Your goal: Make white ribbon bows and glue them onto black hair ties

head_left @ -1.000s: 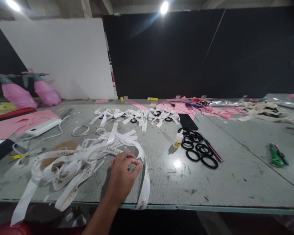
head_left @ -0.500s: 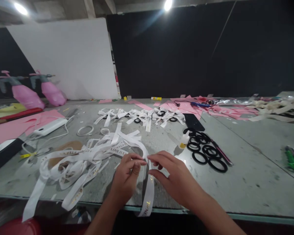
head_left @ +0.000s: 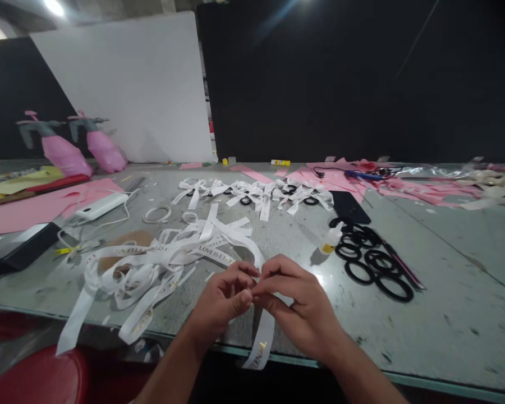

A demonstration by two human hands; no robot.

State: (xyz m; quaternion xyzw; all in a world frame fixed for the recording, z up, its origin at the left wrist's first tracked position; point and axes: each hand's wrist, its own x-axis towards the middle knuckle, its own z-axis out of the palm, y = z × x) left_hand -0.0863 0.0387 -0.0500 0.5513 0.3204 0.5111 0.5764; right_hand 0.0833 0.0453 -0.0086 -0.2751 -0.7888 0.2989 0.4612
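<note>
Both hands meet over the table's front edge on a white printed ribbon (head_left: 262, 335), whose end with gold letters hangs down below them. My left hand (head_left: 225, 294) has its fingers curled, thumb against the ribbon. Opposite it, my right hand (head_left: 297, 300) pinches the same ribbon between thumb and fingertips. The exact spot where the fingertips meet is partly hidden. From there the ribbon runs back left into a loose heap of white ribbon (head_left: 172, 249) printed with dark and gold letters. Behind the hands lies a row of white ribbon bows (head_left: 258, 196) with black rings.
Right of the hands are a small glue bottle (head_left: 329, 240), black rings (head_left: 359, 272), a pen (head_left: 404, 268) and a dark flat phone-like slab (head_left: 349, 206). Pink sprayers (head_left: 65, 154), a black adapter (head_left: 23, 247) and a white device (head_left: 101, 206) stand left. A red stool (head_left: 37, 379) is below.
The view has shifted, so the table's things appear farther right. My fingertips have closed together on the ribbon; the right thumb, apart from its fingers before, now pinches.
</note>
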